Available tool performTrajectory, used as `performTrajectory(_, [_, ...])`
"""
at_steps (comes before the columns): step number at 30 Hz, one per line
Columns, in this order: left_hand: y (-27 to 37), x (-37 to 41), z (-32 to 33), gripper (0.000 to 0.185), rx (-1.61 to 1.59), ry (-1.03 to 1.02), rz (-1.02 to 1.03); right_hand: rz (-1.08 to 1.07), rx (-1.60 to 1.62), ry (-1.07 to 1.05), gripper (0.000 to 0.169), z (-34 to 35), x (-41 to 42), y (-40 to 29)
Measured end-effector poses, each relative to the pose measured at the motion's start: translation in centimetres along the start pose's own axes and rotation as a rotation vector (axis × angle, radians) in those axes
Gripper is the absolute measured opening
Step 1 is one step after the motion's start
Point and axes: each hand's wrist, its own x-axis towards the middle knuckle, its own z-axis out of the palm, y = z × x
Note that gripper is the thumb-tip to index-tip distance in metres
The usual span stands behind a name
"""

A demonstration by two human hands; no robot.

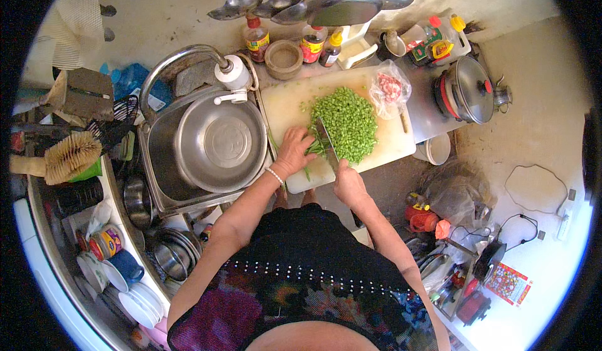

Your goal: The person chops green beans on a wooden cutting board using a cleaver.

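Note:
A large white cutting board [277, 101] lies before me, bearing a broad heap of finely chopped green vegetable [350, 125], perhaps green beans. My right hand [350, 184] grips the handle of a kitchen knife [328, 140], whose blade stands between the heap and the uncut green stalks [316, 147]. Those stalks are pressed under the fingers of my left hand [295, 151], close to the blade's left side. At the board's upper right sits a clear plastic bag [392, 106] holding pink chopped meat [389, 87].
Left of the board, a metal basin [225, 137] sits in the sink [162, 163] under a curved faucet [164, 59]. Behind the board stand sauce bottles [257, 40] and a stone mortar [283, 59]. A lidded pot [468, 90] is at right. Ladles and spatulas [305, 0] hang above.

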Motion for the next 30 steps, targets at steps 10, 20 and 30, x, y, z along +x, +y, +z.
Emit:
performTrajectory(10, [-0.3,-1.6,1.0,0.046,-0.047,0.062,0.005,-0.054,-0.101,-0.099,0.021,-0.6,0.4,-1.2])
performTrajectory(20, [0.2,-2.2,2.6,0.03,0.065,0.213,0.062,-0.151,-0.192,-0.077,0.019,3.5,3.4,0.4])
performTrajectory(30, [0.8,-2.3,2.4,0.023,0.062,0.197,0.006,-0.081,-0.126,-0.034,0.027,2.0,3.0,-0.5])
